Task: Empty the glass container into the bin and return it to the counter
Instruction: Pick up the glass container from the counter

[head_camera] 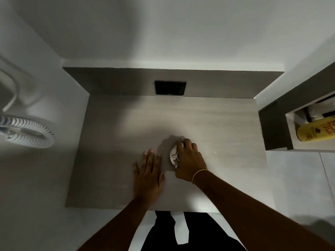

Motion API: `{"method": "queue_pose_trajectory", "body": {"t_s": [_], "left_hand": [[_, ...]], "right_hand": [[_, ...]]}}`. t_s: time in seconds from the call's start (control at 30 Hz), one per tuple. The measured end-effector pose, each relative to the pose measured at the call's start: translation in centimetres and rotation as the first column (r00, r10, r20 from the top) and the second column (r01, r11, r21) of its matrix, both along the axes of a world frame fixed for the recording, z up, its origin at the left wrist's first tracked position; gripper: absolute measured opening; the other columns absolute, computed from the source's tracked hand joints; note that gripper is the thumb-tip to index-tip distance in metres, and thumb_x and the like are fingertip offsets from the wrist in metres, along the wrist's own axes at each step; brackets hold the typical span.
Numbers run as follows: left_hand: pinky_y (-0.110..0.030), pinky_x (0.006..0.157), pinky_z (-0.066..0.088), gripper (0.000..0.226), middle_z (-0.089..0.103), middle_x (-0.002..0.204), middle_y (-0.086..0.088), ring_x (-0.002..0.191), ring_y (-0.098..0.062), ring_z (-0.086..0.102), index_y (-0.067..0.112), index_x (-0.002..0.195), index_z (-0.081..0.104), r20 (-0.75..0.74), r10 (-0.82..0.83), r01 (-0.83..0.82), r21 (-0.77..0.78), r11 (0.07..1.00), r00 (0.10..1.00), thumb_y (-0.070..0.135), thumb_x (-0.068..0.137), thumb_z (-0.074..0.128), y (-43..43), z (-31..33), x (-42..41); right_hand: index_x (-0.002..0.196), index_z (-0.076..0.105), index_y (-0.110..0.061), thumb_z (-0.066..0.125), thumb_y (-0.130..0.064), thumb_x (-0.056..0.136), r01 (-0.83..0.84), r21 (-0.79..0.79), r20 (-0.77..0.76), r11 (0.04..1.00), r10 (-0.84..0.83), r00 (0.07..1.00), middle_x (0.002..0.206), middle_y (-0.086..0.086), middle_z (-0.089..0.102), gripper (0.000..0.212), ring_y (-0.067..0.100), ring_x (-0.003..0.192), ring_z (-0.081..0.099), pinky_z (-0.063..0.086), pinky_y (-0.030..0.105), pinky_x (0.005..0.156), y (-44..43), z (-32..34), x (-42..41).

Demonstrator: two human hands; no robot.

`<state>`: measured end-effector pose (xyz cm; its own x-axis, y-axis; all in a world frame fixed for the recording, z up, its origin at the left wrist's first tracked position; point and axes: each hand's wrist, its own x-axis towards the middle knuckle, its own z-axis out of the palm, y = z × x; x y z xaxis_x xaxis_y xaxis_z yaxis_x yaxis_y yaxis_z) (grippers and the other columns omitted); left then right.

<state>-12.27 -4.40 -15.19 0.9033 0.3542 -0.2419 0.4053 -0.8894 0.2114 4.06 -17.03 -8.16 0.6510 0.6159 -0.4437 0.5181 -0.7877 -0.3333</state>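
A small clear glass container stands on the grey counter, near its middle. My right hand covers it from above, fingers curled over its rim, so most of the glass is hidden. Just to the left of the container, my left hand lies flat on the counter, palm down with fingers spread, and holds nothing. No bin is in view.
A black wall socket plate sits in the backsplash behind the counter. A white fan stands at the left. At the right, a shelf niche holds a yellow bottle. The counter's front edge runs just above my legs.
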Motion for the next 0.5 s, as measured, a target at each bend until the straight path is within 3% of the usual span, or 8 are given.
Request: {"method": "queue_pose_trajectory", "body": {"t_s": [0.23,0.5], "left_hand": [[-0.072,0.122,0.018,0.077,0.016,0.178,-0.011,0.165,-0.031,0.007,0.02,0.168,0.024,0.062,0.006,-0.006,0.006,1.0,0.998,0.046,0.1,0.048,0.0,-0.6,-0.1],[-0.071,0.122,0.018,0.073,0.017,0.178,-0.012,0.164,-0.033,0.01,0.021,0.168,0.025,0.088,0.016,-0.017,0.009,1.0,0.996,0.049,0.102,0.042,0.0,-0.7,-0.1]], "right_hand": [[0.139,0.038,-0.016,0.083,-0.029,0.052,-0.014,-0.018,-0.018,1.0,0.014,1.0,0.139,0.012,0.039,0.098,0.038,0.123,0.047,0.059,0.049,0.08,-0.3,0.0,0.0],[0.147,0.033,-0.02,0.084,-0.026,0.053,-0.004,0.08,-0.051,0.997,0.008,0.999,0.152,0.011,0.03,0.107,0.041,0.131,0.045,0.059,0.056,0.09,-0.7,1.0,0.1]]}}
